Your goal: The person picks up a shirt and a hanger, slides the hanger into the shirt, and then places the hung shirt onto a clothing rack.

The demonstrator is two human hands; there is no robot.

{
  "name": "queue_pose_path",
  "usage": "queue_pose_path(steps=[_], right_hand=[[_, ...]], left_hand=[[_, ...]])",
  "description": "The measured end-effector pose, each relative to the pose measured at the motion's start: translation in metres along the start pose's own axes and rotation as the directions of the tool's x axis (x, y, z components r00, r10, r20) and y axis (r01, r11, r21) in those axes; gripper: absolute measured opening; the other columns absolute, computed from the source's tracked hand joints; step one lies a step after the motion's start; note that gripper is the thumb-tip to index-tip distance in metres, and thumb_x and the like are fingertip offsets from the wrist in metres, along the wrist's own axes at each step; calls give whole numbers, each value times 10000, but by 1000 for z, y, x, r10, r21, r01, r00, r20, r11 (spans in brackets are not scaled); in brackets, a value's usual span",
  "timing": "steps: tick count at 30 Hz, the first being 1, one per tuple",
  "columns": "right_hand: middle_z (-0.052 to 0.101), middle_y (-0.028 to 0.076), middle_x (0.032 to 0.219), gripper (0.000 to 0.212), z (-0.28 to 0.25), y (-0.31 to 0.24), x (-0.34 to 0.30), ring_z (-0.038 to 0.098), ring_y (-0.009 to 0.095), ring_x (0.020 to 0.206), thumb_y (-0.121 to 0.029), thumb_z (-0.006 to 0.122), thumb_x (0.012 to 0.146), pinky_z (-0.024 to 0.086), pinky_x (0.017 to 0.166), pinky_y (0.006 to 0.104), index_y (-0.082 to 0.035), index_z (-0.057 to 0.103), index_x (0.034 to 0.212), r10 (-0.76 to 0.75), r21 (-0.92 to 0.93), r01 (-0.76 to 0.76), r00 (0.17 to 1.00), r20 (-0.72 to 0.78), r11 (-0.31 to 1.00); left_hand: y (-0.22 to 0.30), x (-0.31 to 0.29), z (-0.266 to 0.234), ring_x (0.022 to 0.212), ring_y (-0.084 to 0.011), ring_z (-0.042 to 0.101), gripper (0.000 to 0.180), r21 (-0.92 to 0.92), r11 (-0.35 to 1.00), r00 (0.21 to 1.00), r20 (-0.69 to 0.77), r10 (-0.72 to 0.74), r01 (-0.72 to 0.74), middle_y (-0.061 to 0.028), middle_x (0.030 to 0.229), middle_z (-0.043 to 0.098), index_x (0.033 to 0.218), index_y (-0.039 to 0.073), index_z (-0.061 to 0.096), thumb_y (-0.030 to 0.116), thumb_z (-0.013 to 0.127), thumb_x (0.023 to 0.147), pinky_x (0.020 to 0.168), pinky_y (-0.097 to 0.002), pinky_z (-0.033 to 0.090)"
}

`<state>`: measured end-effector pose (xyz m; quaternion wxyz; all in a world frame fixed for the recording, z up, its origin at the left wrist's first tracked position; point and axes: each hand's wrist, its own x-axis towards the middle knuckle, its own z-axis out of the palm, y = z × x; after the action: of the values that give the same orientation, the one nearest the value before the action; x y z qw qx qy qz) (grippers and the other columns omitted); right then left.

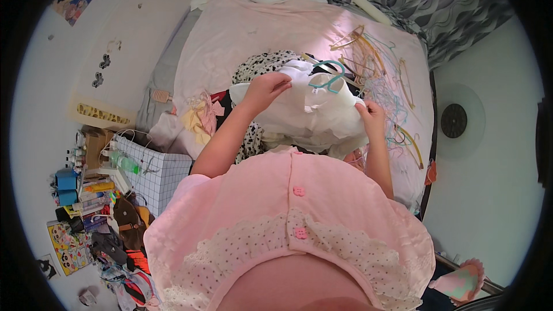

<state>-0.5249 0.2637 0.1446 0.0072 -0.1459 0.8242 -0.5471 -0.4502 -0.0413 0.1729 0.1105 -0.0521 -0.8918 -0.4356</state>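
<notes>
The left hand (271, 89) and right hand (371, 116) are pinching a white garment (317, 118) at opposite edges, apparently to spread it, while a teal hanger (343, 70) is showing between their grips.

Toward twelve o'clock, a pink-sheeted bed (210, 34), with a bright patch of light (339, 23) at one. Grey patterned curtain (426, 0) between one and two. Pale wall (501, 144) at three, near a round dark disc (454, 121); white wall (128, 37) at ten, dotted with stickers (104, 61).
</notes>
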Motion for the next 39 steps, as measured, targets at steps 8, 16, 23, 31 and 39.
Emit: queue_pose_path(steps=[8, 16, 23, 31, 39], right_hand=[[513, -13, 661, 116, -4, 12, 16, 425, 63, 602, -91, 650, 708, 347, 553, 206, -12, 566, 719, -67, 94, 75, 994, -92, 993], [549, 3, 732, 120, -37, 12, 16, 496, 76, 691, -53, 652, 688, 391, 606, 208, -26, 574, 776, 25, 33, -31, 984, 179, 999], [557, 5, 707, 107, -48, 82, 11, 496, 69, 619, -50, 626, 712, 400, 568, 204, -19, 589, 808, 186, -70, -178, 973, 134, 981], [585, 47, 756, 126, -50, 102, 5, 516, 108, 637, 0, 563, 715, 413, 596, 218, -3, 599, 836, -38, -112, -4, 927, -372, 994], [587, 58, 793, 124, -44, 101, -10, 531, 129, 692, -13, 564, 723, 419, 633, 229, -3, 590, 844, -28, -86, -4, 931, -365, 996]], left_hand=[[-6, -1, -2, 612, -223, 544, 165, 39, 996, 973, -214, 84, -78, -87, 719, 569, 826, 44, 585, 196, 591, 762, 553, -302, 424], [-24, -8, -12, 630, -171, 560, 190, -123, 990, 969, -228, -95, 69, -70, 726, 602, 844, 48, 605, 216, 611, 756, 558, -263, 425], [-33, -12, -22, 634, -160, 558, 181, -108, 990, 959, -258, -113, 88, -66, 707, 601, 825, 44, 606, 207, 620, 747, 563, -261, 413], [-41, -17, -17, 615, -161, 529, 172, -74, 996, 970, -237, -63, 47, -58, 690, 577, 800, 41, 599, 207, 609, 753, 539, -272, 394], [-30, -17, -9, 619, -188, 523, 165, 12, 998, 931, -362, -49, 57, -73, 687, 564, 790, 32, 594, 195, 601, 761, 558, -273, 401]])
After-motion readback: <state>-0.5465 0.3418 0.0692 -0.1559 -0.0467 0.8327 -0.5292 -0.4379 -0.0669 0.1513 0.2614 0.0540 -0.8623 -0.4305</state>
